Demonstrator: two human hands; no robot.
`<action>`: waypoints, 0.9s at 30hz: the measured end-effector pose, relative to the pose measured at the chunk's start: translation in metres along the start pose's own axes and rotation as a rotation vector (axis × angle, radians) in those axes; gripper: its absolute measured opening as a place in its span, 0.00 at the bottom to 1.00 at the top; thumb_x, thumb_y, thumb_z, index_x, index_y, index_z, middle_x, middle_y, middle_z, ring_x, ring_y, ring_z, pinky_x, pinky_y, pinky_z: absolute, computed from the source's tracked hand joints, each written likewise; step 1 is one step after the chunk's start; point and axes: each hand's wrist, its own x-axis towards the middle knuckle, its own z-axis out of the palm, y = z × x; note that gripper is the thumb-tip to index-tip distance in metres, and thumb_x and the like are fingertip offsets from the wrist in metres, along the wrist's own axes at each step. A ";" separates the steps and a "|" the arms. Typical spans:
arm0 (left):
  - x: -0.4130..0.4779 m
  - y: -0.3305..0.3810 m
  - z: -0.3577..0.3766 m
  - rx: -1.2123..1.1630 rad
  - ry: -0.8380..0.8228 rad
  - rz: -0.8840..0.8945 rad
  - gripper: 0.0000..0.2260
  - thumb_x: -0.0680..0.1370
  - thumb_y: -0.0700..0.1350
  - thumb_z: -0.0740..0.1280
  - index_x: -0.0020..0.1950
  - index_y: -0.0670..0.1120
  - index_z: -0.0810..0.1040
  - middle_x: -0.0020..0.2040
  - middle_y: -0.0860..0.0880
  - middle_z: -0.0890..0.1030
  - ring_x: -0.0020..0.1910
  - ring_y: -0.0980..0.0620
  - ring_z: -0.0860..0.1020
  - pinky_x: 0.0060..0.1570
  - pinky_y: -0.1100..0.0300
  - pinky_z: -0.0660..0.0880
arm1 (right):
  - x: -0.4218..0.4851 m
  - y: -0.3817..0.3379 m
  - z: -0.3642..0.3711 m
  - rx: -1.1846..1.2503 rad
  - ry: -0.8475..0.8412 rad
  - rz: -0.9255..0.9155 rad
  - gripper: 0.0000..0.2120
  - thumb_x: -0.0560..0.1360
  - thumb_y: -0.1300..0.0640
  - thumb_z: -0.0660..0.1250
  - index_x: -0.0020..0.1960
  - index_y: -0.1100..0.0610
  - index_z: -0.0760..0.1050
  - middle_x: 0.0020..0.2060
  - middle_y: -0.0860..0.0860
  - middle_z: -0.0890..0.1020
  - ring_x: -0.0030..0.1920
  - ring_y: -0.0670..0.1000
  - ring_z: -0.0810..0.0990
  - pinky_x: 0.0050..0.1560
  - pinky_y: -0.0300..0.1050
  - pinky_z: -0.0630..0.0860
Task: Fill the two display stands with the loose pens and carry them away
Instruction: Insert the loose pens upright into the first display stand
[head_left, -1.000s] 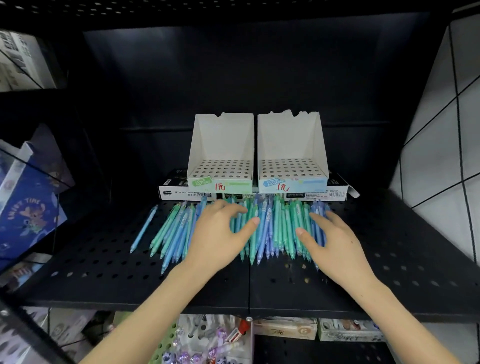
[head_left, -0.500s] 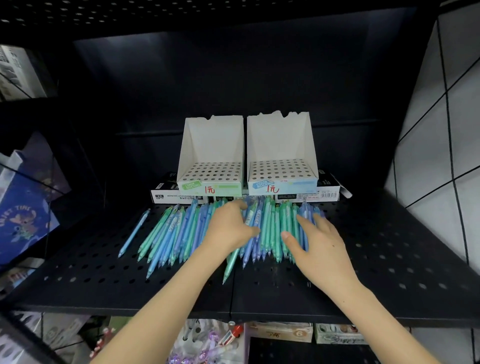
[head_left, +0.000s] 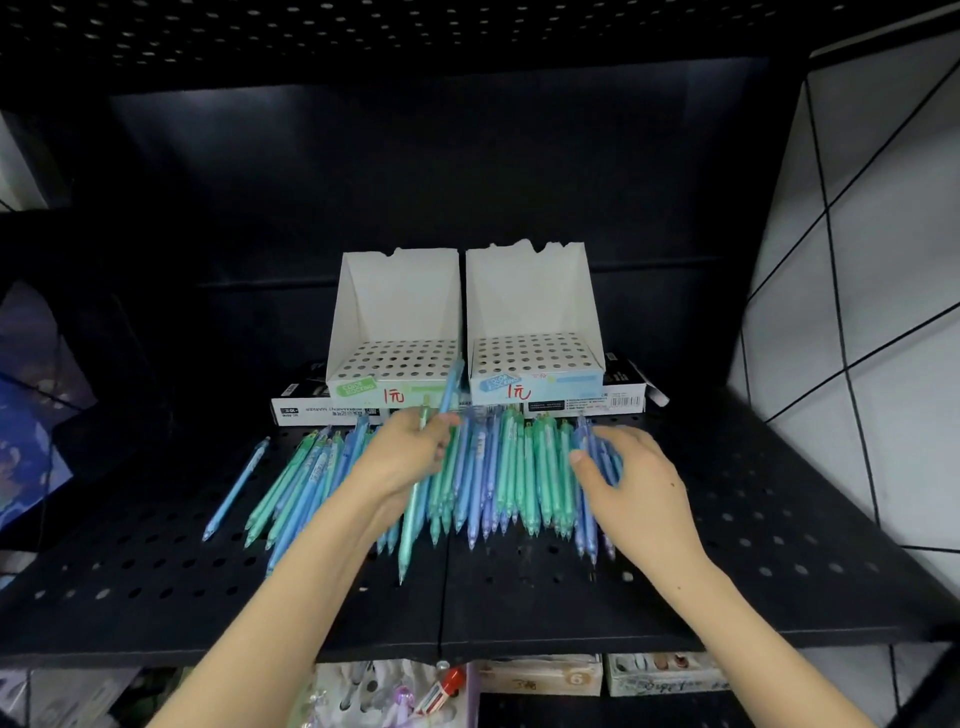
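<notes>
Light, slick pens (head_left: 524, 467), heaped on the shelf (head_left: 519, 597) at 6 o'clock from the stands (head_left: 400, 301), are likely best taken mid-barrel: two are pinched by the fingers of the left hand (head_left: 410, 452), while those of the right hand (head_left: 634, 483) are curled over the heap's 3 o'clock end, grip unclear.

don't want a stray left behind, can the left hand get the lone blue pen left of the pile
Probably yes: the lone blue pen lies on the shelf, only the flat pile between it and the left hand. But that hand holds two pens.
</notes>
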 end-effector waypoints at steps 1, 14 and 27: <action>0.001 0.002 -0.003 -0.088 0.002 -0.002 0.09 0.81 0.39 0.56 0.56 0.37 0.73 0.35 0.49 0.70 0.32 0.55 0.67 0.32 0.64 0.66 | 0.005 -0.001 -0.002 0.020 0.021 -0.008 0.18 0.77 0.52 0.63 0.64 0.60 0.72 0.61 0.55 0.75 0.63 0.53 0.72 0.60 0.41 0.66; 0.000 0.019 -0.018 -0.559 -0.090 0.063 0.08 0.80 0.39 0.57 0.50 0.39 0.75 0.31 0.48 0.70 0.28 0.54 0.67 0.20 0.66 0.61 | 0.137 0.002 0.019 0.027 0.283 0.213 0.22 0.78 0.51 0.60 0.71 0.56 0.65 0.63 0.57 0.76 0.61 0.59 0.75 0.55 0.49 0.72; 0.013 0.025 -0.001 -0.554 -0.176 0.139 0.08 0.81 0.38 0.57 0.51 0.39 0.75 0.31 0.48 0.70 0.26 0.56 0.68 0.18 0.68 0.59 | 0.104 0.024 -0.020 0.018 0.564 0.054 0.18 0.78 0.63 0.59 0.67 0.54 0.72 0.54 0.52 0.82 0.51 0.52 0.78 0.49 0.38 0.69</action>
